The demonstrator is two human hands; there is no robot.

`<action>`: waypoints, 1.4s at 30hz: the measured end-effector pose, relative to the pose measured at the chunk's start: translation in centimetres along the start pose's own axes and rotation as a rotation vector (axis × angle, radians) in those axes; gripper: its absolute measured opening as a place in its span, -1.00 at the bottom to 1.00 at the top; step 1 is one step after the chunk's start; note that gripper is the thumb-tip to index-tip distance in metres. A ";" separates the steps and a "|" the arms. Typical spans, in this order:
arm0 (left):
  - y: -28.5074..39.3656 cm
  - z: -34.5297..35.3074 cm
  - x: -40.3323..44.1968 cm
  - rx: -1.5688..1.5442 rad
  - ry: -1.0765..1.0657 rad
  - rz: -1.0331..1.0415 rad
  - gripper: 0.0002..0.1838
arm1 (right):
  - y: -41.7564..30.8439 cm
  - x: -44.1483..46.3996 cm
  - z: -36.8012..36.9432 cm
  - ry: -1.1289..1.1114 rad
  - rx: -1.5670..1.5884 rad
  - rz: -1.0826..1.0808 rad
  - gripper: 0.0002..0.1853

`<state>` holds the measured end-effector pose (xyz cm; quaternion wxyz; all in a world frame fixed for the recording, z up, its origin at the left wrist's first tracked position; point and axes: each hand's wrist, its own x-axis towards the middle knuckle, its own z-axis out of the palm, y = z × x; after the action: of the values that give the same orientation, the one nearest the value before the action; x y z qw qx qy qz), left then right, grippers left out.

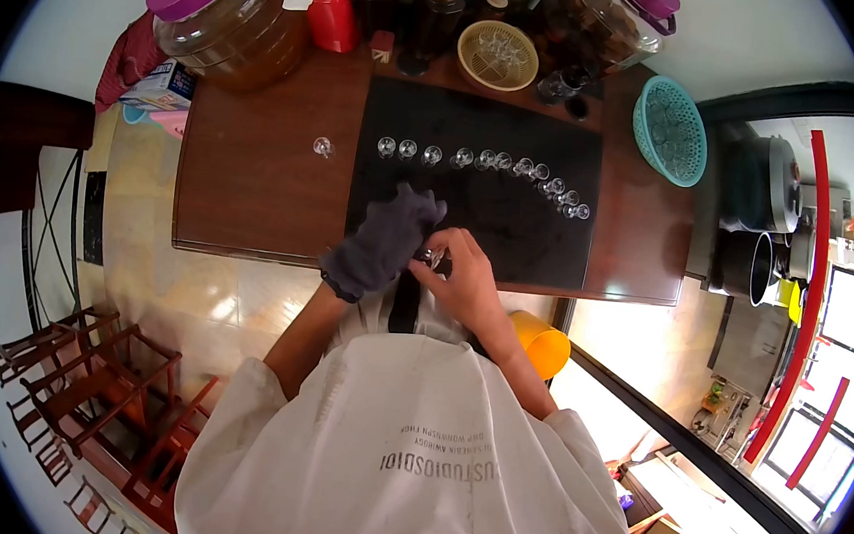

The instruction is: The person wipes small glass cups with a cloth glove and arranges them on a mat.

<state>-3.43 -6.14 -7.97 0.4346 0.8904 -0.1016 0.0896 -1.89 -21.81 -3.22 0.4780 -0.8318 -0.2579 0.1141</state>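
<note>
My right hand (pixel 468 278) is closed around a small clear glass (pixel 432 257) near the front edge of the table. Close beside it, my left hand (pixel 381 243) is covered by a dark grey cloth that looks like a glove, and its fingers cannot be made out. Whether the left hand also touches the glass is hidden. Beyond my hands, several small stemmed glasses (pixel 464 156) stand in a curved row on a black mat (pixel 509 238). One more glass (pixel 323 146) stands apart on the brown wood to the left.
Along the back of the brown table (pixel 252 193) are a large lidded jar (pixel 229 36), a red bottle (pixel 333 21), dark bottles and a tan basket (pixel 498 56) of glassware. A blue basket (pixel 670 131) with glasses sits at the right. Below the edge is a yellow bin (pixel 539 346).
</note>
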 end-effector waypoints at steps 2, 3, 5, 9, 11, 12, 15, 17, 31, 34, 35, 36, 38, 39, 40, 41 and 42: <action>-0.6 0.9 -0.7 -0.261 0.119 -0.061 -0.85 | 0.2 0.0 0.2 -0.027 -0.018 0.001 -0.74; -0.7 0.8 -1.0 -0.352 0.089 -0.095 -0.77 | 0.2 0.1 0.1 -0.026 -0.018 0.001 -0.74; -1.0 0.4 -1.4 -0.442 0.060 -0.131 -0.67 | 0.1 0.2 -0.1 -0.027 -0.120 -0.123 -0.78; -0.6 -0.1 -1.2 -0.291 0.069 -0.098 -0.64 | 0.1 0.5 0.1 -0.016 -0.180 -0.163 -0.81; -0.4 -0.3 -1.1 -0.285 0.140 -0.073 -0.64 | 0.0 0.6 -0.3 -0.001 -0.172 -0.144 -0.84; -0.5 -0.4 -1.0 -0.185 0.135 0.018 -0.65 | 0.1 0.6 -0.5 -0.002 -0.172 -0.146 -0.84; 0.2 -0.5 -0.5 -0.058 0.115 0.069 -0.76 | 0.5 0.4 -1.2 -0.040 -0.012 0.027 -0.88; 0.6 -0.7 -0.3 -0.036 0.096 0.033 -0.85 | 1.6 0.4 -1.4 -0.057 0.161 0.059 -0.87; 0.2 0.6 -0.2 0.238 -0.179 -0.152 -0.85 | 3.5 -0.2 -2.2 -0.198 0.127 -0.013 -0.89; -0.2 1.0 0.0 0.450 -0.307 0.011 -0.86 | 2.3 -0.3 -2.5 -0.197 -0.115 -0.064 -0.89; -0.1 0.9 0.1 0.451 -0.309 0.010 -0.86 | 2.1 -0.2 -2.5 -0.175 -0.215 -0.083 -0.88; 0.1 0.6 0.1 0.390 -0.350 0.003 -0.83 | 1.8 -0.2 -2.5 -0.174 -0.214 -0.081 -0.88; 0.2 0.5 -0.1 0.329 -0.391 -0.003 -0.81 | 1.5 -0.1 -2.6 -0.116 -0.319 -0.083 -0.86; 0.1 0.4 -0.3 0.345 -0.299 0.095 -0.80 | 1.5 -0.1 -2.6 -0.116 -0.318 -0.082 -0.86; 0.1 0.4 -0.6 0.359 -0.206 0.195 -0.78 | 1.6 -0.1 -2.7 -0.099 -0.317 -0.064 -0.87; 0.1 0.4 -0.8 0.358 -0.208 0.196 -0.78 | 1.7 -0.1 -2.8 -0.082 -0.317 -0.045 -0.87; 0.1 0.4 -1.0 0.368 -0.205 0.202 -0.74 | 2.0 -0.1 -2.8 -0.081 -0.317 -0.044 -0.87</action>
<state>-4.41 -6.36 -8.38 0.2411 0.9444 -0.2158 0.0585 -0.13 -24.77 -3.44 0.3325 -0.8857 -0.3098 0.0950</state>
